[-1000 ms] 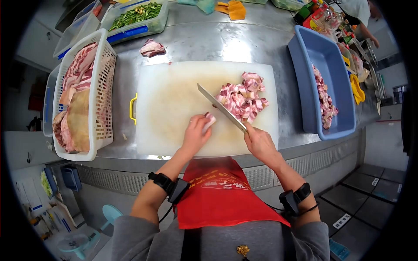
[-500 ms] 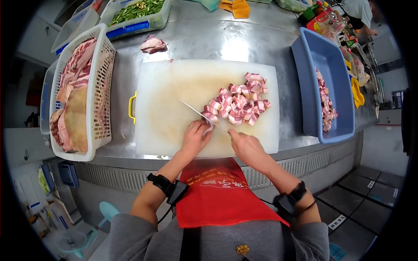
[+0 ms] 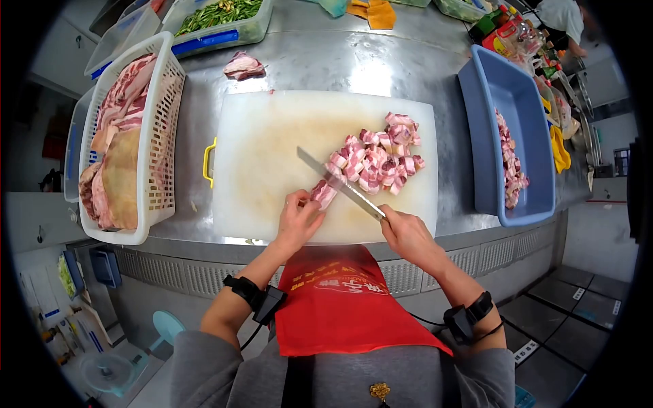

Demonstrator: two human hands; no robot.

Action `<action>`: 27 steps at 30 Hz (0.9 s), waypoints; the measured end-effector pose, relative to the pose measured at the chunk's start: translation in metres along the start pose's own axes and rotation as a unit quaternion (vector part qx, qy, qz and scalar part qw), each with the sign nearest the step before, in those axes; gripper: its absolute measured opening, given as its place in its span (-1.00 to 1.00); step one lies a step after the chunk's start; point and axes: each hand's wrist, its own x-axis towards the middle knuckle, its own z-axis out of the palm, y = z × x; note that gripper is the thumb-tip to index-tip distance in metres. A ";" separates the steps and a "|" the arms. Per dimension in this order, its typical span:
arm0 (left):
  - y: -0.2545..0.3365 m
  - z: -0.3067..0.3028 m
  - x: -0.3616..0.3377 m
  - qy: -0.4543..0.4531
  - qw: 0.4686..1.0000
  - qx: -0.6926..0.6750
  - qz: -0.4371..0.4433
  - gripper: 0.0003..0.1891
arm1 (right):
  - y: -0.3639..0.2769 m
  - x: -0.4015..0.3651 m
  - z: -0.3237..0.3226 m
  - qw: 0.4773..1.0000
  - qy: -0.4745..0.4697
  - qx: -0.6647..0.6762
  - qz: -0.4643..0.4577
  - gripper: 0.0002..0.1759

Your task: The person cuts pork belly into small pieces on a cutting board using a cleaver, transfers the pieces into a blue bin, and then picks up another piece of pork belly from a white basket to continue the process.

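Observation:
On the white cutting board (image 3: 255, 163) lies a heap of cubed meat (image 3: 381, 160), pink and white. My right hand (image 3: 409, 234) is closed round the handle of a knife (image 3: 340, 182), whose blade slants up and left along the heap's lower left side. A short strip of meat (image 3: 324, 194) lies just below the blade. Beside that strip is my left hand (image 3: 299, 219), fingers bent, with the fingertips at the strip's left edge; the fingers are apart and hold nothing visible.
A white basket (image 3: 162, 129) of large meat slabs stands left, a blue tub (image 3: 527, 136) with meat pieces right. Behind the board are a meat chunk (image 3: 243, 66) and a container of cut green vegetables (image 3: 255, 30). Another person (image 3: 561, 20) is at the upper right.
My right hand and the knife have moved right, and the blade now shows its flat side. My left hand has shifted slightly left, and its fingers have loosened from the meat strip.

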 end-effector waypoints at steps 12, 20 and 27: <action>0.006 0.014 0.012 0.012 0.999 0.032 0.009 -0.79 | -0.014 0.038 0.030 0.997 -0.025 -0.053 -0.047 -0.77; 0.006 0.011 0.011 0.012 0.998 0.062 0.020 -0.78 | 0.008 0.018 0.025 0.999 -0.009 -0.019 -0.042 -0.78; 0.007 0.005 0.003 0.040 0.999 -0.004 -0.017 -0.78 | -0.001 0.000 -0.002 0.999 -0.033 -0.001 -0.028 -0.80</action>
